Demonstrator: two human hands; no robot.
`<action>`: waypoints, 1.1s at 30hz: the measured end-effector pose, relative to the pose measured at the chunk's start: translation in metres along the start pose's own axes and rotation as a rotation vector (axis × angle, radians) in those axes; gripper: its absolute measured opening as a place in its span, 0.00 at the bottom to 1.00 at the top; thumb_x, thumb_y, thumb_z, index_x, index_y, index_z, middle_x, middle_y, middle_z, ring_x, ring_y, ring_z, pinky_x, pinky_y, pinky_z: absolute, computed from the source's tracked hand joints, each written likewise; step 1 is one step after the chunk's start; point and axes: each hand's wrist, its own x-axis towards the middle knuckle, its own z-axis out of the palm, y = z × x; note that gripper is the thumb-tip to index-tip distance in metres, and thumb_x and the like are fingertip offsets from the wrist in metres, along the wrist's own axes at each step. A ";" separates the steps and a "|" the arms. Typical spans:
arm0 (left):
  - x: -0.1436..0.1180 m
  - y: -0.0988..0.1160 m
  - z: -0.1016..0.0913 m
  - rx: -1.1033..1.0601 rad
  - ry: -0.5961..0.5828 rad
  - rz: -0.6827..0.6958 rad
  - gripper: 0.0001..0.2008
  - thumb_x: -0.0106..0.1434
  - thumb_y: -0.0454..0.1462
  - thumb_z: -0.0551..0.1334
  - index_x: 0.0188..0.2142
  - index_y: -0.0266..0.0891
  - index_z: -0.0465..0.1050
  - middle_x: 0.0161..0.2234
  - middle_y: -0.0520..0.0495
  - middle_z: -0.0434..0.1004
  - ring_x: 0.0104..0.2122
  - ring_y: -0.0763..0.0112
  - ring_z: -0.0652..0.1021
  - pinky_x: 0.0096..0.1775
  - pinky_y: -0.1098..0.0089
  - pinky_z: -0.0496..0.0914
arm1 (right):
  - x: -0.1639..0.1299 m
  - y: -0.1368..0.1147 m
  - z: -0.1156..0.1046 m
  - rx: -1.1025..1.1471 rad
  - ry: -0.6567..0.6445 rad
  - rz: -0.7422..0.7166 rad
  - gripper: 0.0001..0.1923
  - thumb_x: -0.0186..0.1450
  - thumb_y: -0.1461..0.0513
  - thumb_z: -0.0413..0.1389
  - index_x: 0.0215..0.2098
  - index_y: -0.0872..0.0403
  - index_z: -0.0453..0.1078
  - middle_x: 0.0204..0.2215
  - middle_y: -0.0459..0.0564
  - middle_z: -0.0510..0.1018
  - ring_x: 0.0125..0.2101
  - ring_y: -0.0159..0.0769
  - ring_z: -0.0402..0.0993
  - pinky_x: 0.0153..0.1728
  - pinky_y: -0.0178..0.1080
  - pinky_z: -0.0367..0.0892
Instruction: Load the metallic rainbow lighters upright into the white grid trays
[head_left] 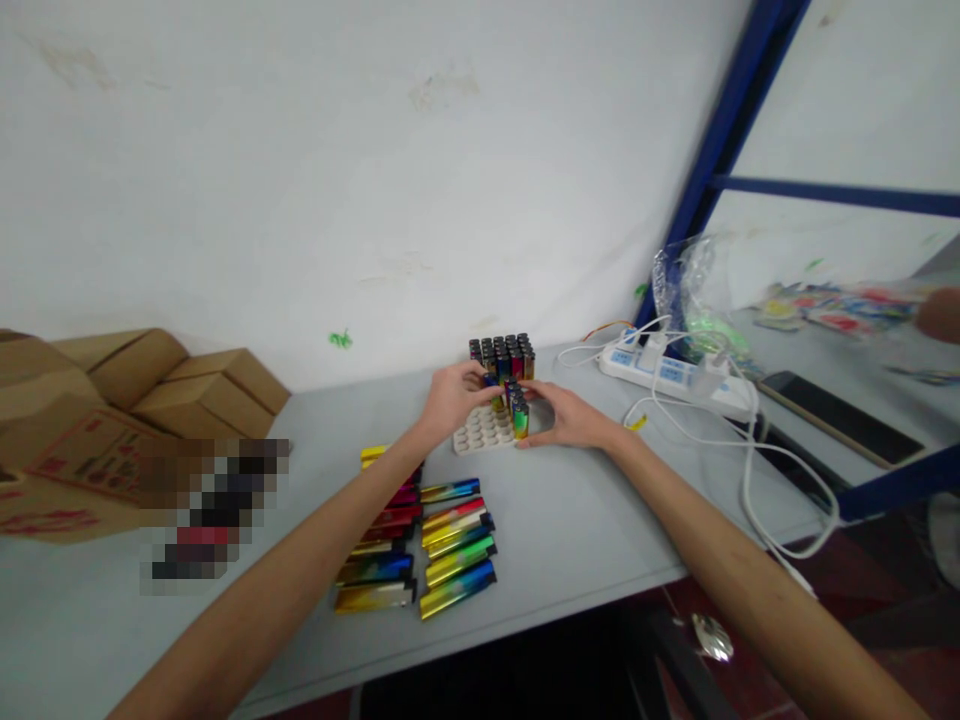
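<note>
Lighters point(520, 421) stand upright in a short row at the right side of a pale tray point(472, 434) with round holes, toward the back of the table point(577, 520). Over the tray, the left hand point(450, 402) reaches in from the left, back upward, its thumb and fingertips pinched on one lighter point(492, 381) beside the row. The right hand point(568, 417) curves round the row from the right, thumb at the near end and fingers toward the far end, spread apart; whether they press on the lighters I cannot tell. Just behind, a packed block of lighters point(506, 352) stands close to the wall point(375, 180). The left forearm point(300, 540) slants across loose lighters point(459, 588) lying in two columns and hides part of the left one; the right forearm point(697, 520) crosses the table's front edge. A strip of gray tabletop separates the tray's near edge from the loose lighters, and a wider stretch runs from them to the right forearm. On the right, a power strip point(686, 386) with white cables point(746, 480) bounds the space, a phone point(840, 415) beyond; on the left, cardboard boxes point(217, 395) stand well apart from the tray.
</note>
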 end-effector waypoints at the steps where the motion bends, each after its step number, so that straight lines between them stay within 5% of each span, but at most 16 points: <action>1: 0.001 0.002 -0.001 0.058 -0.011 0.040 0.16 0.51 0.44 0.73 0.30 0.37 0.72 0.27 0.47 0.79 0.28 0.65 0.79 0.33 0.67 0.74 | 0.000 0.001 0.000 -0.001 0.002 0.001 0.49 0.51 0.49 0.71 0.66 0.50 0.58 0.57 0.58 0.73 0.53 0.50 0.73 0.57 0.52 0.66; 6: 0.005 0.008 -0.008 0.282 -0.105 0.188 0.13 0.54 0.43 0.72 0.30 0.38 0.73 0.28 0.48 0.79 0.30 0.67 0.79 0.36 0.68 0.71 | -0.001 0.003 0.001 -0.014 -0.001 0.015 0.50 0.51 0.48 0.70 0.66 0.51 0.58 0.56 0.59 0.73 0.53 0.50 0.73 0.56 0.52 0.67; 16: 0.018 -0.007 -0.008 0.317 -0.243 0.178 0.13 0.52 0.41 0.72 0.30 0.37 0.71 0.26 0.50 0.76 0.28 0.68 0.77 0.31 0.71 0.69 | 0.001 0.000 0.000 -0.001 -0.002 0.002 0.49 0.51 0.49 0.70 0.65 0.51 0.58 0.57 0.58 0.73 0.53 0.50 0.73 0.57 0.52 0.67; 21: 0.015 0.001 -0.007 0.223 -0.275 0.112 0.13 0.51 0.40 0.73 0.34 0.37 0.74 0.28 0.48 0.78 0.30 0.66 0.78 0.34 0.68 0.72 | 0.000 0.002 0.001 -0.006 -0.003 0.013 0.49 0.51 0.48 0.70 0.65 0.51 0.58 0.57 0.58 0.73 0.54 0.50 0.73 0.57 0.52 0.67; 24: -0.005 0.018 -0.017 0.171 -0.149 0.140 0.23 0.50 0.41 0.74 0.46 0.40 0.76 0.39 0.44 0.81 0.38 0.64 0.79 0.42 0.65 0.73 | 0.000 0.002 0.001 -0.002 -0.001 -0.004 0.48 0.52 0.49 0.70 0.65 0.51 0.58 0.58 0.58 0.72 0.54 0.49 0.73 0.57 0.51 0.67; 26: -0.028 0.030 -0.027 0.242 -0.063 0.159 0.19 0.53 0.42 0.72 0.44 0.41 0.77 0.42 0.44 0.80 0.39 0.64 0.78 0.44 0.65 0.72 | 0.000 0.001 0.000 0.005 0.003 -0.010 0.47 0.52 0.49 0.70 0.65 0.50 0.58 0.57 0.57 0.73 0.53 0.48 0.73 0.56 0.51 0.68; 29: -0.066 0.044 -0.041 0.512 -0.250 0.101 0.09 0.57 0.43 0.69 0.36 0.42 0.80 0.34 0.46 0.80 0.34 0.64 0.76 0.43 0.65 0.70 | 0.000 0.001 0.000 0.013 0.005 0.000 0.48 0.52 0.50 0.71 0.66 0.50 0.58 0.57 0.57 0.74 0.53 0.49 0.74 0.56 0.52 0.67; 33: -0.104 0.049 -0.045 0.727 -0.446 0.023 0.12 0.61 0.45 0.66 0.41 0.44 0.81 0.43 0.44 0.79 0.45 0.58 0.76 0.49 0.62 0.67 | 0.000 0.002 0.000 -0.008 0.000 0.022 0.49 0.51 0.48 0.71 0.65 0.52 0.58 0.56 0.58 0.75 0.53 0.51 0.74 0.57 0.52 0.67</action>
